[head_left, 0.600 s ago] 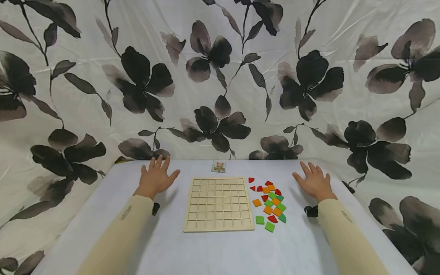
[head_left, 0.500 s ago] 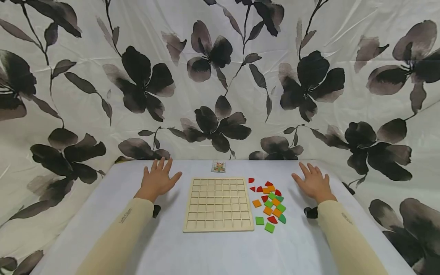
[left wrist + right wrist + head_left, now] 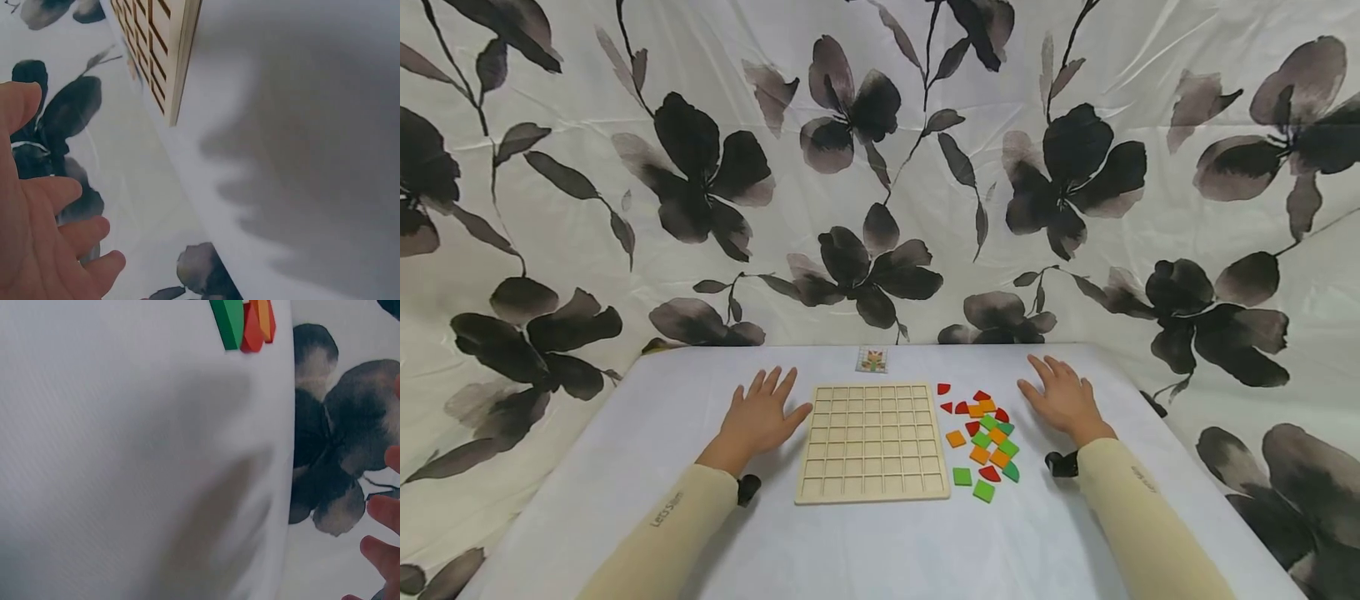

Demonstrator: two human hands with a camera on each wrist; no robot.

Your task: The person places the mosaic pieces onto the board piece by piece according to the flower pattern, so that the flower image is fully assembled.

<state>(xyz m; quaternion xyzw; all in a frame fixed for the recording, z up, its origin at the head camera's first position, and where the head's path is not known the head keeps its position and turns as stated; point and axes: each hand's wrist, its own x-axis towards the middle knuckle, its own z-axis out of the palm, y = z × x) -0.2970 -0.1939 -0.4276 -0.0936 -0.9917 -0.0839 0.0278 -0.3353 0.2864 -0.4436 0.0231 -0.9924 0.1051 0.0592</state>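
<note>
A pale wooden grid board lies flat on the table, its square cells bare. My left hand hovers beside its left edge with fingers spread, holding nothing; the thumb is close to the board's upper left corner. To the right of the board lie loose flat pieces: green squares, orange squares, red pieces and dark green rounded ones. Past them on the right hovers my right hand, fingers extended and nothing in it. In the right wrist view a green piece shows at the top.
A small pattern card with a coloured design lies behind the board near the table's far edge. The white table backs onto a floral cloth. Dark wrist cameras sit under both wrists.
My left hand has moved right and nearer to me, towards the board. The right hand has shifted slightly left. The head view has tilted a little; the board and pieces lie as before.
</note>
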